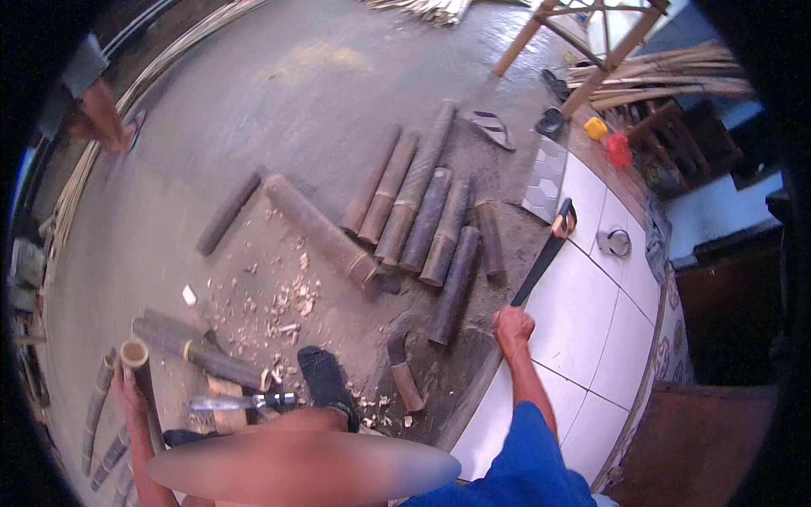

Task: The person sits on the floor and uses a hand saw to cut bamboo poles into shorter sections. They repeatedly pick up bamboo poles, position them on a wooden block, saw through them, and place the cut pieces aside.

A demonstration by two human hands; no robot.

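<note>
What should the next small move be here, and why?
Probably shift the right hand to the handle of the dark-bladed tool: it is closed at the blade's opposite end, likely poor for control, while the left hand holds a bamboo tube.

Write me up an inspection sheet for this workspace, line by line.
Surface: grey floor beside white tiles.
Job's things: a bamboo tube, held up at the left; a saw, handle pointing away from the person.
Clutter: shavings, loose bamboo pieces, a curved knife on the floor, a sandal.
Hands: left hand grips the tube; right hand is at the saw's blade end, grip unclear.
Cables: nothing seen.
Surroundings: another person's leg at upper left; bamboo strips at upper right.
</note>
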